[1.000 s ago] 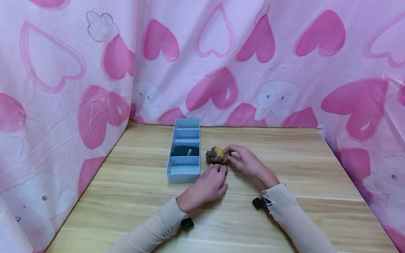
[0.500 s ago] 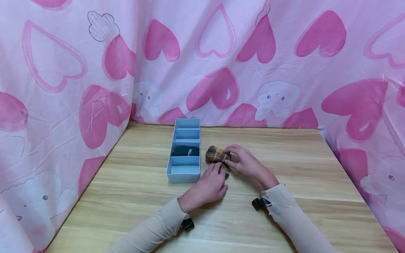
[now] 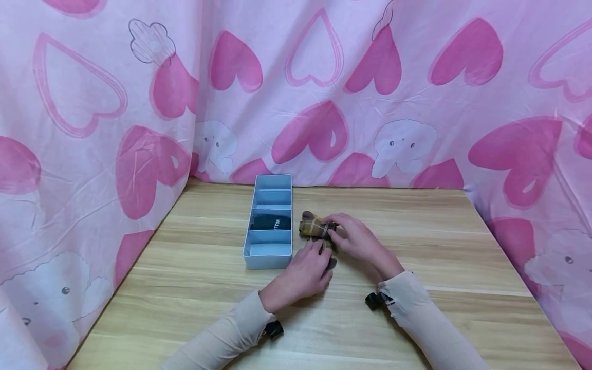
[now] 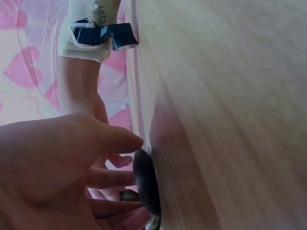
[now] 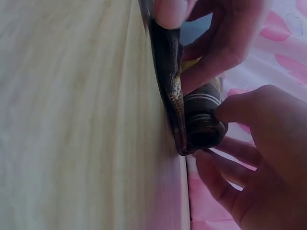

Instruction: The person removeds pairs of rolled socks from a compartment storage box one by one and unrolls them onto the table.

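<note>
A brown and yellow plaid sock (image 3: pixel 312 227) lies on the wooden table (image 3: pixel 439 318), partly rolled up, just right of a light blue divided organizer (image 3: pixel 270 257). My right hand (image 3: pixel 358 239) curls its fingers round the rolled end (image 5: pixel 201 115). My left hand (image 3: pixel 305 272) has its fingertips bent down on the flat dark end (image 4: pixel 145 184) against the table, with the thumb beside it. A black sock (image 3: pixel 270 222) fills the organizer's third compartment from the back. The other compartments show nothing inside.
Pink heart-print cloth (image 3: pixel 92 154) hangs close along the left, back and right sides of the table. The organizer stands lengthwise near the back left. Bare wood stretches to the right of the hands and along the front edge.
The rolled end has shifted slightly left and towards the left hand. Both hands have closed in a little. The organizer has not moved.
</note>
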`<state>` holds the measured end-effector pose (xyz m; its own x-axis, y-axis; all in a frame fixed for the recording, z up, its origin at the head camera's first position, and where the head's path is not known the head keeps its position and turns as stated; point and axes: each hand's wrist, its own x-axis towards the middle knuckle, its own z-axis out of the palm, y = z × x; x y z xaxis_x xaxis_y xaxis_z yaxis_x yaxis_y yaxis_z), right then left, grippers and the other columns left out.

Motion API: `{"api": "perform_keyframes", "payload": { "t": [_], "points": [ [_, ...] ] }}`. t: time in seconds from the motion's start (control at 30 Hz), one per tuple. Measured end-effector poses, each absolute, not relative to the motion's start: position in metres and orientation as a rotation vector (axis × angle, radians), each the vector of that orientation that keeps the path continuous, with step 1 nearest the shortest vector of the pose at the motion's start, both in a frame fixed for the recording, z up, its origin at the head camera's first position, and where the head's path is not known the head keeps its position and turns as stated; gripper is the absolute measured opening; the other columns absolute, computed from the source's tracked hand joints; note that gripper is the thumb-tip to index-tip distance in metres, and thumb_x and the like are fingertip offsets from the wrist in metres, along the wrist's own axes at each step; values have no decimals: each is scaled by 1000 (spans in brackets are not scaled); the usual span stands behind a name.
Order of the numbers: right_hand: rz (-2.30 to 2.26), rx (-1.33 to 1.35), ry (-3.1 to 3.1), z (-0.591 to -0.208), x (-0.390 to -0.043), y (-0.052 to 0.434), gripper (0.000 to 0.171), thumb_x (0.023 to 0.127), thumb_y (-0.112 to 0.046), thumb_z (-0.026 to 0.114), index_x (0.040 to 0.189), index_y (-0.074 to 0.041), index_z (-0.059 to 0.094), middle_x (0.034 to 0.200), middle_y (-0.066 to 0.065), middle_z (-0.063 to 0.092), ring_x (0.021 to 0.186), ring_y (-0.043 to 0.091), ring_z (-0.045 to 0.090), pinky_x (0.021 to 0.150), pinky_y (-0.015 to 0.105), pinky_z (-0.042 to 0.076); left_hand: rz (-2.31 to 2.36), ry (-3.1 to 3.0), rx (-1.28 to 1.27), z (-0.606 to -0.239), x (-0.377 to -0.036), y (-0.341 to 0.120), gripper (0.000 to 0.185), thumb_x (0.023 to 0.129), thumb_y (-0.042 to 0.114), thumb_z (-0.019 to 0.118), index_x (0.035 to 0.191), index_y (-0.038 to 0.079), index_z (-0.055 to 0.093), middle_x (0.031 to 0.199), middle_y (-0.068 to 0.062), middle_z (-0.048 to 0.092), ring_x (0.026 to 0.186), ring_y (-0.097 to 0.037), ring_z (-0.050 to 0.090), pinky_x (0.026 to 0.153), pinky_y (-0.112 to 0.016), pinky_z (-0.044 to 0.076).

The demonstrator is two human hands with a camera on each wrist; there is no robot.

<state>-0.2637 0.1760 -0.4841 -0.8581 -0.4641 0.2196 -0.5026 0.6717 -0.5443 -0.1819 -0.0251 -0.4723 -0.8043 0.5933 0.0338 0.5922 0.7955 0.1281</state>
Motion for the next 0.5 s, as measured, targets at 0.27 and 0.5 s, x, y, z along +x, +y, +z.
{"api": "perform_keyframes", "payload": {
  "t": [0.27,0.5],
  "points": [
    [913,766,-2888,-483,-264,172,43,102,-27,77,142,-14,69,148,9,63,140,31,60,119,55,49,206,2975,1054,-471,-181,-24,38,106,36,68,135,12,67,141,-16,65,121,-29,64,102,-41,60],
    [921,768,-2853,-483,-265,170,40,102,-22,77,140,-22,67,133,3,73,126,26,69,108,55,56,173,2989,1050,-471,-181,-24,40,104,39,72,136,15,64,135,-12,65,116,-26,63,98,-39,59]
  ]
}}
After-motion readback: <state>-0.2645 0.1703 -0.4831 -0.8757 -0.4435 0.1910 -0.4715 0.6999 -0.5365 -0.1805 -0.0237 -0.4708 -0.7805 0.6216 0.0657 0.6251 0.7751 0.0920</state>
